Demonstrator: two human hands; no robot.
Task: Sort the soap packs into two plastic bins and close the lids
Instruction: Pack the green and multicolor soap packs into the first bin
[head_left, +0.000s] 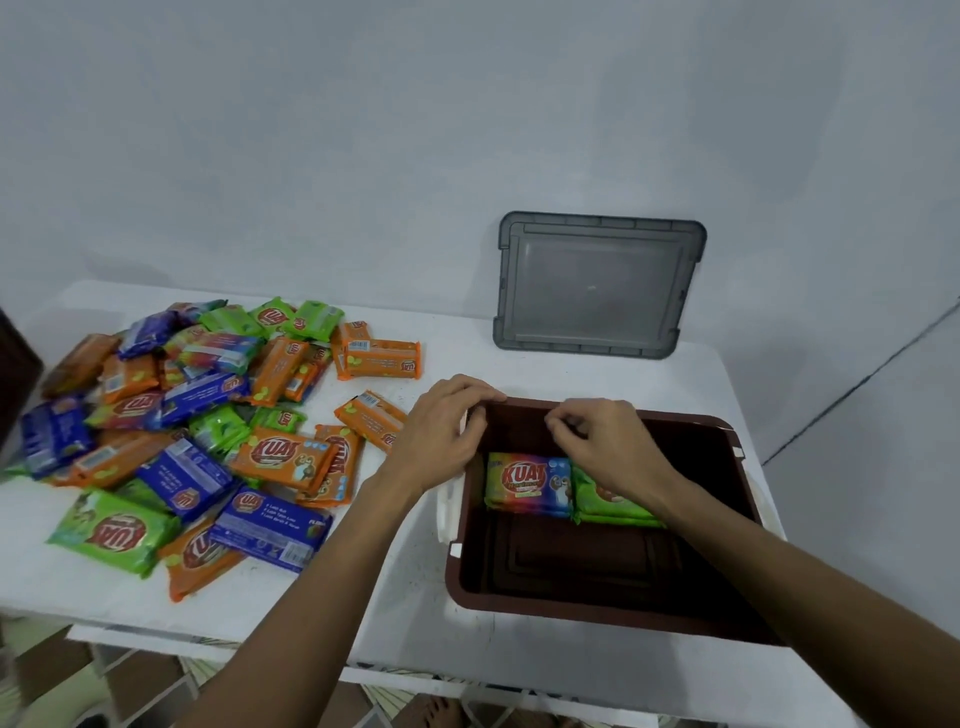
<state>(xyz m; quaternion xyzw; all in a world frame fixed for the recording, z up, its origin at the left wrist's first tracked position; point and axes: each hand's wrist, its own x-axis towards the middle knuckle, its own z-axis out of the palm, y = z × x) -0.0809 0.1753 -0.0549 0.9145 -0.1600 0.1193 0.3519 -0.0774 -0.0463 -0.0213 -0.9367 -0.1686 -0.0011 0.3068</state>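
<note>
Sitting at the desk's (519, 364) front right corner, the brown bin (571, 566) is holding a rainbow pack (527, 483) and a green pack (608, 501). The left hand (441, 436) is gripping the bin's far left rim; the right hand (608, 441) is hovering curled over both packs (pinching anything: cannot tell). Loose soap packs (182, 431) are lying heaped along the desk's left edge.

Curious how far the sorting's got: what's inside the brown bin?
The brown bin holds two soap packs side by side: a rainbow pack and a green pack, partly under the right hand. Anything beneath them is hidden.
</note>
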